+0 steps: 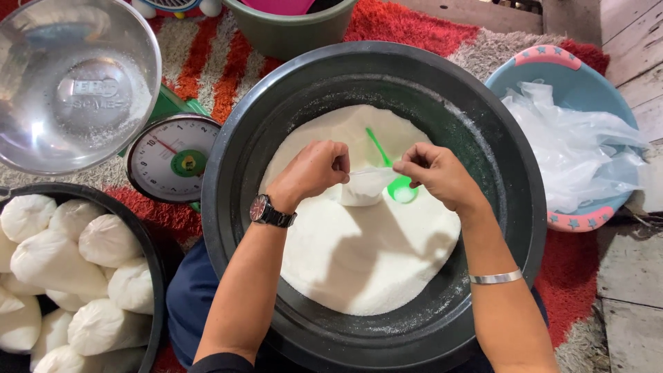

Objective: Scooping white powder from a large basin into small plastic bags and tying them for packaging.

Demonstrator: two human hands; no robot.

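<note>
A big black tub point(511, 179) in front of me holds a heap of white powder point(359, 255). Over the heap, my left hand point(312, 173) and my right hand point(436, 174) pinch the two sides of the mouth of a small clear plastic bag point(362, 188) partly filled with the powder. The bag's bottom rests on the heap. A green scoop point(395, 181) lies in the powder just behind the bag, partly hidden by my right hand. A dark watch sits on my left wrist, a silver bangle on my right forearm.
A green dial scale point(173, 157) with a steel bowl point(72, 79) stands at the left. A black tub point(148, 238) at lower left holds several filled white bags. A blue basin point(587, 86) at the right holds empty clear bags. A green bucket point(290, 31) stands behind, on a red rug.
</note>
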